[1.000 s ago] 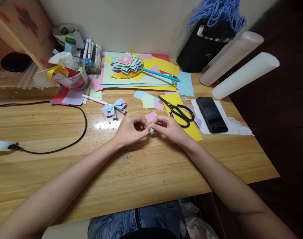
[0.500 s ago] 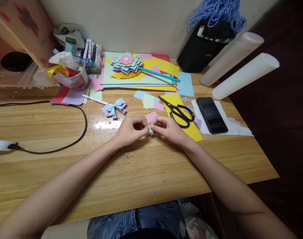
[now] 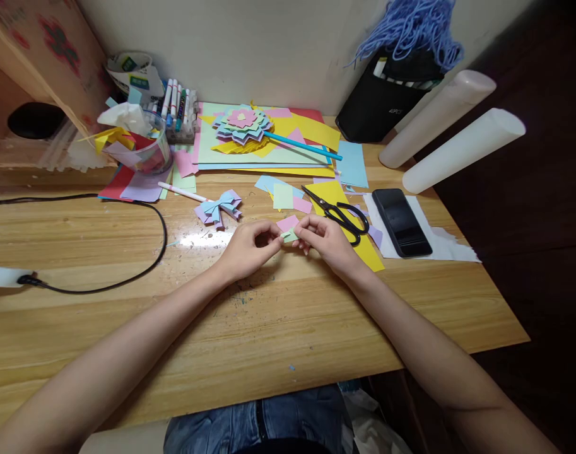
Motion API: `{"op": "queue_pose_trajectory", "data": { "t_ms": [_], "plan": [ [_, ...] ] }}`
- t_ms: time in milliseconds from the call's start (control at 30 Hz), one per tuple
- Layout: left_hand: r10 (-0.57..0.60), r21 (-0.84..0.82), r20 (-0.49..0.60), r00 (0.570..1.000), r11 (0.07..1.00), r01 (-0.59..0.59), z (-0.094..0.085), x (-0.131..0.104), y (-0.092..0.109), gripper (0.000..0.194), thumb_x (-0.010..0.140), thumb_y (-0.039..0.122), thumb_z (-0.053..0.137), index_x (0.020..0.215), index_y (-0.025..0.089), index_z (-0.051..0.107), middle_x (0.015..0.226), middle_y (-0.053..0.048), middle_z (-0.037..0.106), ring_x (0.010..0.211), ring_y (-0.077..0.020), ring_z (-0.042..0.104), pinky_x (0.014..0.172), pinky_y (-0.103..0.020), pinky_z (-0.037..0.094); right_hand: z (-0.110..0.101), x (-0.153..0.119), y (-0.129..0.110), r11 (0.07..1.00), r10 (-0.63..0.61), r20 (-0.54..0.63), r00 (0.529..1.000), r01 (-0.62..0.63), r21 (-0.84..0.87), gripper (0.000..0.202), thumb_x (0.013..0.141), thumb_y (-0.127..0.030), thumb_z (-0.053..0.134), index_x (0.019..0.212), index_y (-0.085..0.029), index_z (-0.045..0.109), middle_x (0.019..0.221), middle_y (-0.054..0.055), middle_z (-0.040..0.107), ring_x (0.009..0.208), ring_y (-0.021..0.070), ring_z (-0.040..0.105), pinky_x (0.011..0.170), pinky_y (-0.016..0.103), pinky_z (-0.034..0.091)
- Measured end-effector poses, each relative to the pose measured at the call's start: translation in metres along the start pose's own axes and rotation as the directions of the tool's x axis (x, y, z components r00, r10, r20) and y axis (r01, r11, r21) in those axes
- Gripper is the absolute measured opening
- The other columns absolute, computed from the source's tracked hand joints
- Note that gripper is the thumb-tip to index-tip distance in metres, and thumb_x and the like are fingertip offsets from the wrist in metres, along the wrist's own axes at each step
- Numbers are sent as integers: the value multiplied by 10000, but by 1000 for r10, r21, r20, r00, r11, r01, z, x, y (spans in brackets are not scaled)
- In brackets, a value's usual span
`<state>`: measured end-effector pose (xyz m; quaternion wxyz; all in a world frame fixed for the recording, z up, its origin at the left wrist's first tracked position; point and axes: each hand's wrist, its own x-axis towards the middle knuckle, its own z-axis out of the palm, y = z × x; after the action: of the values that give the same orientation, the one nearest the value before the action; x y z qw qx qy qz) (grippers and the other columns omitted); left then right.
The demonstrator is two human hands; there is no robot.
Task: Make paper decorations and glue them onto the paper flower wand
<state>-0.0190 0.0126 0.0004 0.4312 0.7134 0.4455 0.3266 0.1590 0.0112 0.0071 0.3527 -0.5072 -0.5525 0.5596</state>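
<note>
A small piece of light green paper point(image 3: 289, 236) is pinched between my two hands above the desk. My left hand point(image 3: 250, 248) grips its left end between thumb and forefinger. With thumb and fingers, my right hand point(image 3: 326, 241) holds the right end. The paper looks partly folded or curled; the fingertips cover its ends. Just behind it lies a pink paper square point(image 3: 288, 222). Black-handled scissors point(image 3: 342, 215) rest on a yellow sheet point(image 3: 370, 257) beside my right hand. Left of them, a blue and purple paper bow point(image 3: 220, 208) lies at the end of a white stick point(image 3: 181, 191).
A layered paper flower point(image 3: 243, 123) on a blue stick tops stacked coloured sheets point(image 3: 264, 156). A scrap-filled cup point(image 3: 150, 151), markers point(image 3: 174, 101) and a cable point(image 3: 163, 236) are leftward. A phone point(image 3: 401, 222), white tubes point(image 3: 462, 151) and a black pen bag point(image 3: 387, 101) stand or lie rightward.
My right hand has shifted slightly right and up, and more of the green paper shows between my fingers. The left hand keeps its pinch. The camera view has tilted slightly.
</note>
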Motion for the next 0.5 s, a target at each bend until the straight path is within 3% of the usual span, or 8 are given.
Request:
{"op": "queue_pose_trajectory", "data": {
  "t_ms": [167, 333, 500],
  "plan": [
    [12, 39, -47, 999, 999, -10, 1, -1, -2, 140, 777, 230, 522, 708, 145, 609, 673, -9, 602, 610, -119, 499, 569, -233, 370, 1, 1, 2, 999, -21, 39, 999, 23, -38, 206, 752, -367, 614, 725, -181, 530, 679, -2, 577, 573, 102, 527, 517, 233, 448],
    [35, 124, -85, 996, 992, -24, 2, -2, -1, 133, 774, 198, 513, 671, 150, 583, 642, 9, 584, 591, -108, 487, 567, -229, 357, -2, -2, 1, 975, -130, 93, 987, 144, -168, 185, 788, -293, 582, 940, -189, 596, 943, 47, 621, 779, 142, 565, 648, 274, 479],
    [63, 167, -79, 995, 985, -49, 2, -2, -1, 136, 784, 212, 521, 675, 155, 578, 638, 11, 580, 584, -104, 486, 560, -226, 359, -3, -3, 0, 954, -132, 98, 986, 153, -258, 140, 786, -292, 588, 834, -165, 624, 816, 35, 628, 711, 139, 558, 651, 284, 454]
  ]
}}
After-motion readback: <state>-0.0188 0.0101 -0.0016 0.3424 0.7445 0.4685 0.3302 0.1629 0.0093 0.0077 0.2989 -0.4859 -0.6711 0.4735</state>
